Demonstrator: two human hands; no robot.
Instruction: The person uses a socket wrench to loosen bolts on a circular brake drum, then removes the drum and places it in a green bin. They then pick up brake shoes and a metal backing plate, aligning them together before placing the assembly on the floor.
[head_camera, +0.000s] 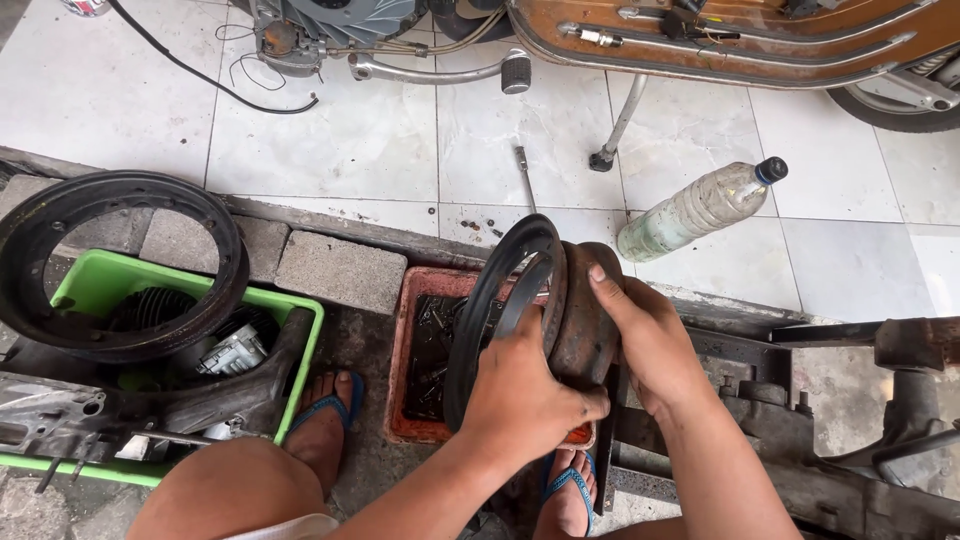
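Both hands clamped on it now: left hand gripping the black rim half, right hand bracing the rusty drum, upright over the red tray's far-right corner. Greasy metal could slip onto those sandalled toes.

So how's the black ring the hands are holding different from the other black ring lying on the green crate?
The held ring stands on edge over the reddish tray, pressed against a rusty drum, with the left hand and right hand gripping the pair. The ring on the crate lies tilted and untouched across the green crate. The held one shows edge-on and narrow; the other shows its full open circle. Both are black, round and worn.
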